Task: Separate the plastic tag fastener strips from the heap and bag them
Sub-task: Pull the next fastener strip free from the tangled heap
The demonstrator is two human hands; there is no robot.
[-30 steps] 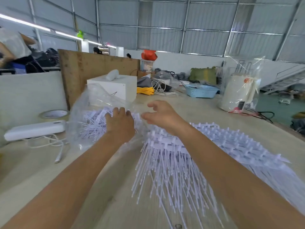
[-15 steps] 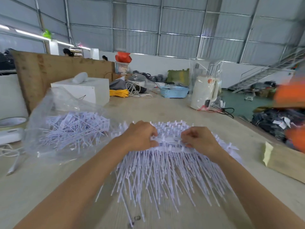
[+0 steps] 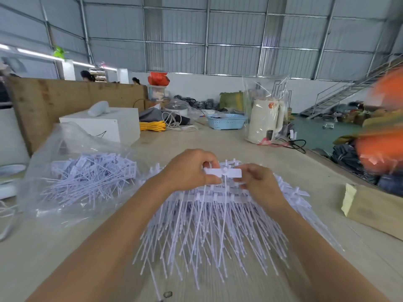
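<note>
A heap of white plastic tag fastener strips (image 3: 213, 227) fans out on the table in front of me, heads at the far side and thin tails pointing toward me. My left hand (image 3: 189, 170) and my right hand (image 3: 256, 180) pinch the two ends of one strip's white flat head (image 3: 224, 172), lifted just above the heap's far edge, its tail hanging down. To the left lies a clear plastic bag (image 3: 72, 147) with many separated strips (image 3: 91, 177) inside.
A white box (image 3: 113, 125) and a wooden board (image 3: 54, 101) stand behind the bag. Farther back are yellow cable (image 3: 152, 125), a blue basket (image 3: 225, 121) and a wrapped white kettle (image 3: 265, 120). A cardboard piece (image 3: 375, 210) lies at right. The table edge runs along the right.
Both hands left the bag and came to the heap's far edge. They have since picked one strip's head up off the heap and hold it between them.
</note>
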